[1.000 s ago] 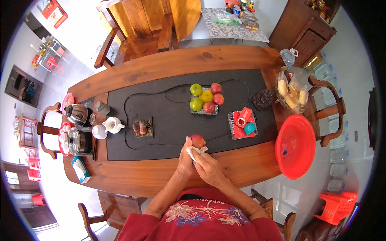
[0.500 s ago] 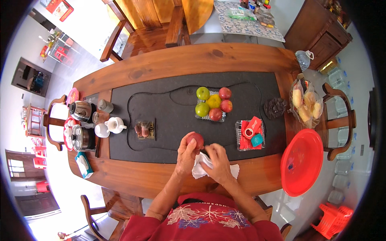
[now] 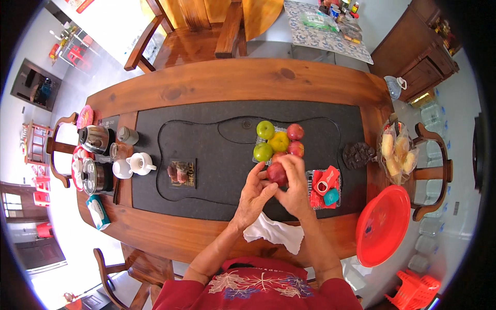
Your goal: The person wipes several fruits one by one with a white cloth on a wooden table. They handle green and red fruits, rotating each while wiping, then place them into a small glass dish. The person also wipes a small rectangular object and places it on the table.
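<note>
Between my two hands is a red apple point(image 3: 277, 175), held just in front of the fruit tray. My right hand point(image 3: 294, 190) curls its fingers over the apple's far and right side. From the left, my left hand point(image 3: 253, 195) has its thumb and fingertips against the same apple. Beyond them, a clear tray point(image 3: 279, 130) bears two green apples point(image 3: 263, 152), a yellow fruit point(image 3: 279, 141) and several red apples point(image 3: 295, 132); my right fingers partly hide the nearest red one. A crumpled white cloth point(image 3: 274, 233) lies at the table's near edge, below my wrists.
To the right of my hands sits a clear tray point(image 3: 311, 202) of red and teal packets. A red basin point(image 3: 382, 227) and a bag of bread-like pieces point(image 3: 397, 147) are farther right. White cups point(image 3: 140, 163), a kettle point(image 3: 93, 138) and a tissue pack point(image 3: 97, 212) stand at the left.
The red apple has moved right and farther away, toward the fruit tray. My right hand has let go of the white cloth and come onto the apple. The view has shifted slightly.
</note>
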### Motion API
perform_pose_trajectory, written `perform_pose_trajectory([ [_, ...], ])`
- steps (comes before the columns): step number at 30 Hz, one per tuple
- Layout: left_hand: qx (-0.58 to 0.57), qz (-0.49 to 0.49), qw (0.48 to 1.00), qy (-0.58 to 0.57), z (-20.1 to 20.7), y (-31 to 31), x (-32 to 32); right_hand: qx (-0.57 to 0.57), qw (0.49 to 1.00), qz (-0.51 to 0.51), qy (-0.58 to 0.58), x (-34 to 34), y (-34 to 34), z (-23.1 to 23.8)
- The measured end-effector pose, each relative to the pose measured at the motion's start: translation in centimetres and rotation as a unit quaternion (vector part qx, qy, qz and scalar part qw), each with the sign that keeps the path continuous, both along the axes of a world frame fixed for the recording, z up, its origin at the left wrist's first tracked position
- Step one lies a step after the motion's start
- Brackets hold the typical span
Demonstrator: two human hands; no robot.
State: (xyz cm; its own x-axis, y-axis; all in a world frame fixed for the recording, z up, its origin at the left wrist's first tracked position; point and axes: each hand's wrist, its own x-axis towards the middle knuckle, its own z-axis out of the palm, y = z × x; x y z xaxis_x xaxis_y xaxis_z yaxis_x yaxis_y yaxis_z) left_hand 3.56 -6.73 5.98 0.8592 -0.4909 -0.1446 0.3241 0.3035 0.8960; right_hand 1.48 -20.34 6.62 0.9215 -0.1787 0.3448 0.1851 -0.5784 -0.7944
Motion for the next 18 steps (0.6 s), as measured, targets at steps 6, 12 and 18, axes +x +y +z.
perform_pose_trajectory([
  [6,0.09,0.049,0.991,0.091,-1.3,1.7,-0.1,-0.199,0.977,-0.081,0.014,4.5,-2.6,-1.1],
  [12,0.113,0.084,0.983,0.119,-4.5,3.2,-1.5,-0.214,0.97,-0.098,0.066,6.1,-2.7,-2.6],
  [18,0.113,0.095,0.979,0.142,-5.3,3.7,-1.8,-0.237,0.96,-0.111,0.095,6.7,-2.7,-3.6],
])
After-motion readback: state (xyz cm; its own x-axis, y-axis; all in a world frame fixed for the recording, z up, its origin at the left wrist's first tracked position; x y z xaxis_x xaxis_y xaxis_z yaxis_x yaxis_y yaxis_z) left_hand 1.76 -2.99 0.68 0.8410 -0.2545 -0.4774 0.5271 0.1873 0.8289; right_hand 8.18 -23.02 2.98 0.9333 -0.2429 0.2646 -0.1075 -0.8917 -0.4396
